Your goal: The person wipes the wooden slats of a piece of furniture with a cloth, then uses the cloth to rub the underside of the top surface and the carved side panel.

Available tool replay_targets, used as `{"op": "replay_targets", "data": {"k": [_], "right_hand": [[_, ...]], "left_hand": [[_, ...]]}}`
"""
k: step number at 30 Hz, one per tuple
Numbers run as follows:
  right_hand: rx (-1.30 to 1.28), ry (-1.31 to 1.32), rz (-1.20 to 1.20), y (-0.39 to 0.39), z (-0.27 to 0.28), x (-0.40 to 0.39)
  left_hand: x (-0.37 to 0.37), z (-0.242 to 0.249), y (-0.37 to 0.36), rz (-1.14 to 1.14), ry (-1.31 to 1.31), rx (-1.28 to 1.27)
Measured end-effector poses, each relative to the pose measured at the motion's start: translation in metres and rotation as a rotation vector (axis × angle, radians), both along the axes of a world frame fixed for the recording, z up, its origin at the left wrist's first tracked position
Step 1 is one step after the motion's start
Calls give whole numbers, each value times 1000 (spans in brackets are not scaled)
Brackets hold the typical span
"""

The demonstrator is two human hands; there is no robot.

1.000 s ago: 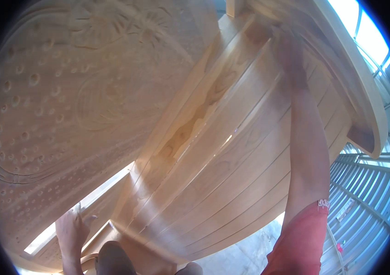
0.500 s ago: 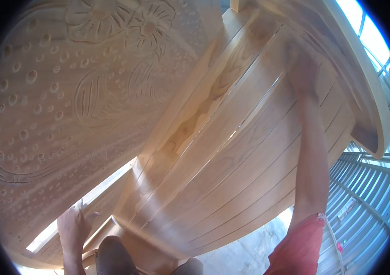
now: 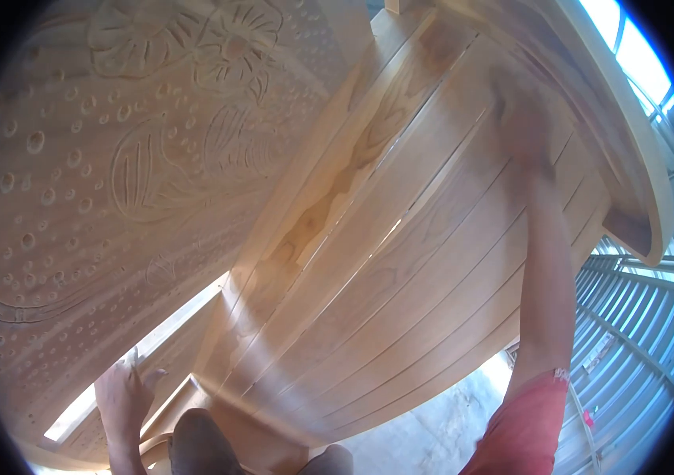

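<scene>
My right hand point(image 3: 525, 127) reaches far up over the slatted wooden surface point(image 3: 400, 301), near its raised curved rim point(image 3: 630, 158). Motion smears its fingers, and whatever it may hold cannot be made out. At the lower left, my left hand point(image 3: 127, 388) rests at the edge of the carved wooden panel point(image 3: 75, 237), beside a long narrow gap. Its thumb points out to the right, its other fingers lie partly over the edge, and nothing shows in its grasp. Flowers, leaves and small dimples are carved into the panel. Thin dark lines run between the slats.
My knees point(image 3: 202, 443) are at the bottom, close under the wooden frame. Pale floor point(image 3: 440, 419) shows below the slats. Corrugated metal sheeting point(image 3: 630, 332) stands at the right, with a bright window point(image 3: 641, 63) above it.
The carved panel sits slightly further left and lower in view. My right hand is still over the upper slats, slightly lower and blurred. My left hand has stayed at the panel's edge.
</scene>
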State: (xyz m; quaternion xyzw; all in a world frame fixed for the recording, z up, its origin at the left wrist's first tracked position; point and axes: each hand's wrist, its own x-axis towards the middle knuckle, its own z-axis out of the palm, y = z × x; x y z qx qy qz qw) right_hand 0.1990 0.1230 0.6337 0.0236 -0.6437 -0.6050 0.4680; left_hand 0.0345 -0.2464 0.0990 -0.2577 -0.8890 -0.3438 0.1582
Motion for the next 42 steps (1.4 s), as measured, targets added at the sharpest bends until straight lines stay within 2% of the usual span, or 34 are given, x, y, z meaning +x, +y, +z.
{"op": "replay_targets", "data": {"k": [3, 6, 10, 12, 13, 15, 17, 19, 21, 22, 24, 25, 27, 28, 30, 34, 36, 37, 39, 42], "right_hand": [[-129, 131, -8, -17, 20, -11], [-24, 44, -25, -1, -30, -10], [18, 6, -76, -9, 5, -18], [-247, 87, 44, -22, 22, -32], [-255, 84, 40, -18, 8, -34], [-116, 36, 73, -10, -31, -35], [-29, -28, 55, -14, -14, -35], [36, -76, 35, -11, 8, -33], [-138, 126, -131, -19, 35, -49], [-147, 121, -140, -16, 22, -48], [2, 45, 3, -12, -21, -41], [10, 45, 3, -15, -26, -40], [-9, -136, 166, -20, -26, -41], [-2, -135, 172, -20, -8, -48], [-15, 53, 60, -23, 28, -60], [-147, 74, 60, -8, 17, -33], [174, 77, 116, 8, 28, -39], [174, 72, 116, -2, 30, -49], [-65, 100, -67, -14, 35, -70], [-81, 178, 9, -8, 18, -40]], "left_hand": [[-2, -4, 1, -8, 24, -16], [-3, -7, -1, 3, 6, -25], [-2, -6, 0, 0, -2, -13], [-2, -5, 3, -1, 6, -17], [-2, -5, 4, 4, 25, -3], [-3, -8, -2, 5, 41, 4], [-2, -7, 0, -8, -11, 10], [-5, -8, -1, -5, 43, 12], [-3, -8, 1, -13, 79, 5], [-2, -7, 2, -9, 68, 27], [-4, -7, -2, -12, 63, 40], [-5, -8, -2, -11, 47, 26], [-5, -8, 0, 1, 33, 20], [-4, -7, 1, 11, 27, 24], [1, -7, 2, 7, 15, 7], [-3, -6, -3, -7, 9, -2], [-4, -7, -1, -31, 12, 15], [-2, -6, 0, -31, 7, 15], [0, -4, -1, -10, -47, -4], [-3, -3, -1, -11, 83, -44]]}}
